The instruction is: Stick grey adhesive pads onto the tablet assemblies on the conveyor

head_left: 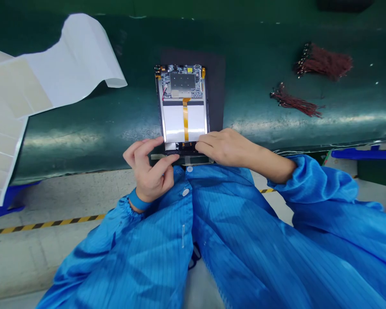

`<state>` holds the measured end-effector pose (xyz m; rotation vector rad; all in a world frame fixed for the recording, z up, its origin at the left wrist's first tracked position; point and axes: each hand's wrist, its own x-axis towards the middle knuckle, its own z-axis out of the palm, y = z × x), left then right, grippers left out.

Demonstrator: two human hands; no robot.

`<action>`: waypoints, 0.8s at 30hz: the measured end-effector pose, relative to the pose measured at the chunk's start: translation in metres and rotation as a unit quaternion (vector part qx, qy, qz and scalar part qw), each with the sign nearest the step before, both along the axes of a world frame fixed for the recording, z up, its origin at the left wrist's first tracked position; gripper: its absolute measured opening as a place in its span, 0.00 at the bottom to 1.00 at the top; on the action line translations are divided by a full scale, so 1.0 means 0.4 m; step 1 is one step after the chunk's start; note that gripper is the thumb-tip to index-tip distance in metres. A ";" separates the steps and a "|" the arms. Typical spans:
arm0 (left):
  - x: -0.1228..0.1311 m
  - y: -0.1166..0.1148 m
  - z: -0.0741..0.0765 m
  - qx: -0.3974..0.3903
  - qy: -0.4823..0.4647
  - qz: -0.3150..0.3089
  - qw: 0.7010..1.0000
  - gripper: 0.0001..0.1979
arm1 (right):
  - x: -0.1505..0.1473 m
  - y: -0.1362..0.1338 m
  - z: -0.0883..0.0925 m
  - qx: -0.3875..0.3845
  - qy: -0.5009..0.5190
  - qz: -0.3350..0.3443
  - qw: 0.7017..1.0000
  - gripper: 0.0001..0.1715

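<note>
An opened tablet (174,124) lies before me near the table's front edge, its inside facing up. Across its far end runs a circuit board (182,83), and an orange flex cable (185,120) crosses the silvery battery area. My left hand (152,167) is at the near left corner, fingers apart, with fingertips touching the tablet's side and near edge. Over the near right corner, my right hand (225,147) has its fingers bent and pressed together. What lies under those fingertips is hidden.
A dark mat (216,86) lies under the tablet on the green table (254,86). Two bundles of dark red wires, a larger one (330,62) and a smaller one (297,101), lie at right. Curling white sticker sheets (73,60) cover the left side.
</note>
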<state>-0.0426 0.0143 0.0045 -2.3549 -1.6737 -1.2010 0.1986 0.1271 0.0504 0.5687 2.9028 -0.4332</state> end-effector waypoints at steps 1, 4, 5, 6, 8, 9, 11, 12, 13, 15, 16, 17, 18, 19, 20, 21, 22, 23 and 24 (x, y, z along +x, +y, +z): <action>0.003 0.000 0.000 0.004 0.001 -0.002 1.000 0.17 | -0.001 0.000 -0.003 -0.012 0.002 -0.007 1.000 0.20; 0.011 -0.004 0.003 -0.012 0.008 -0.004 1.000 0.15 | -0.004 0.003 -0.016 -0.061 0.020 -0.024 0.998 0.17; 0.013 -0.006 0.004 -0.022 0.009 -0.003 1.000 0.14 | -0.004 0.004 -0.020 -0.074 0.026 -0.025 0.997 0.16; 0.014 -0.008 0.005 -0.031 0.011 -0.001 0.999 0.14 | -0.004 0.004 -0.023 -0.082 0.031 -0.024 0.996 0.16; 0.015 -0.013 0.004 -0.035 0.010 0.004 0.999 0.14 | -0.005 0.005 -0.026 -0.084 0.032 -0.021 0.996 0.15; 0.014 -0.014 0.002 -0.038 0.012 0.006 0.999 0.14 | -0.006 0.005 -0.026 -0.080 0.029 -0.020 0.996 0.14; 0.013 -0.016 -0.002 -0.039 0.011 0.006 0.999 0.12 | -0.009 0.004 -0.024 -0.070 0.020 -0.018 0.997 0.14; 0.013 -0.016 -0.005 -0.039 0.010 0.005 0.999 0.12 | -0.010 0.004 -0.022 -0.067 0.015 -0.017 0.997 0.14; 0.013 -0.015 -0.008 -0.040 0.009 0.002 0.999 0.12 | -0.012 0.003 -0.019 -0.066 0.012 -0.017 0.998 0.15; 0.014 -0.014 -0.014 -0.032 0.006 -0.009 0.999 0.13 | -0.015 0.001 -0.016 -0.069 0.009 -0.021 0.997 0.15; 0.016 -0.014 -0.018 -0.028 0.004 -0.017 0.999 0.13 | -0.016 0.001 -0.015 -0.071 0.008 -0.025 0.997 0.15; 0.018 -0.013 -0.022 -0.023 0.002 -0.027 0.999 0.13 | -0.016 0.000 -0.014 -0.073 0.007 -0.030 0.997 0.15; 0.020 -0.013 -0.026 -0.018 0.001 -0.037 0.999 0.14 | -0.017 0.000 -0.013 -0.075 0.006 -0.033 0.997 0.15; 0.024 -0.013 -0.030 -0.014 0.002 -0.048 0.999 0.14 | -0.017 0.000 -0.014 -0.078 0.006 -0.036 0.996 0.15; 0.027 -0.012 -0.033 -0.013 0.004 -0.057 0.998 0.15 | -0.017 -0.001 -0.014 -0.081 0.006 -0.037 0.996 0.15; 0.032 -0.012 -0.036 -0.014 0.008 -0.064 0.998 0.17 | -0.017 -0.001 -0.015 -0.084 0.007 -0.038 0.996 0.15; 0.036 -0.011 -0.038 -0.014 0.012 -0.067 0.998 0.19 | -0.017 -0.001 -0.016 -0.088 0.009 -0.039 0.995 0.15; 0.041 -0.010 -0.040 -0.015 0.018 -0.067 0.997 0.21 | -0.017 -0.002 -0.017 -0.091 0.011 -0.040 0.995 0.15; 0.045 -0.009 -0.040 -0.016 0.028 -0.065 0.997 0.23 | -0.018 -0.002 -0.017 -0.093 0.014 -0.043 0.995 0.15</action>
